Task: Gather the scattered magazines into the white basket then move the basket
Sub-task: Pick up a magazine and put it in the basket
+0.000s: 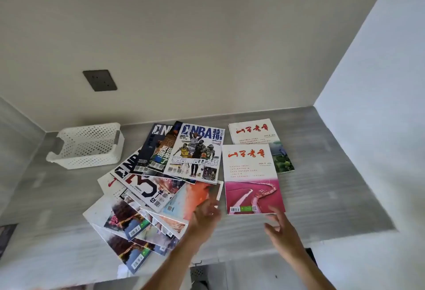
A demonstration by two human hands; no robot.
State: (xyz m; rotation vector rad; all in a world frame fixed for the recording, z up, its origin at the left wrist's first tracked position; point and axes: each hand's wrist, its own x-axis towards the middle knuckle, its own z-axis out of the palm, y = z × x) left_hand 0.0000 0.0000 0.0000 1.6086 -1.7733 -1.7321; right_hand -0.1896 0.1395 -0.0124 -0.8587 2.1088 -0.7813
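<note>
Both hands come in from the bottom of the frame, fingers spread, holding nothing. Left hand [205,214] is blurred, over the near right corner of the fanned magazine pile [147,200]; can't tell if it's touching the orange-cover sheet or just above it. Right hand [279,223] sits lower centre-right, fingertips just at the near edge of the pink-cover magazine [251,179]; contact unclear.

Key relation: the pink-cover magazine lies directly ahead of the right hand, long axis running near-to-far, short bottom edge toward the hands. Right hand is the nearer one. My guess is it's the first pick, by sliding fingers under that near edge.

Further up the table [322,186]: NBA magazine [195,151] on top of the pile's far end, centre frame, overlapping several others. Right of it, a second red-title magazine [253,132], with a green-cover one [281,158] partly under the pink one's far right corner.

White basket [88,145] stands left of centre, against the back wall, with nothing visible in it, well apart from both hands. Left hand is on its side. Nothing gathered yet.
</note>
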